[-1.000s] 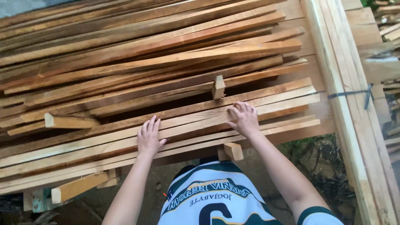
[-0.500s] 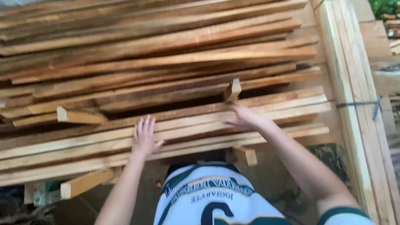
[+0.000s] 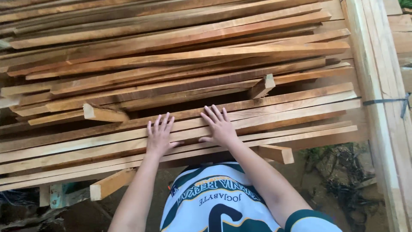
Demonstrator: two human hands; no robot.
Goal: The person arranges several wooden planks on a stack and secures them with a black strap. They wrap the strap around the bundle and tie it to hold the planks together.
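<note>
Hands lie flat on the slats, fingers spread wide, gripping nothing. Left hand and right hand sit side by side, right a bit further in. Slats run long from left to right, straight under the fingers. They are thin, pale, rough wood, stacked on blocks.

Open gap between upper and lower slats
</note>
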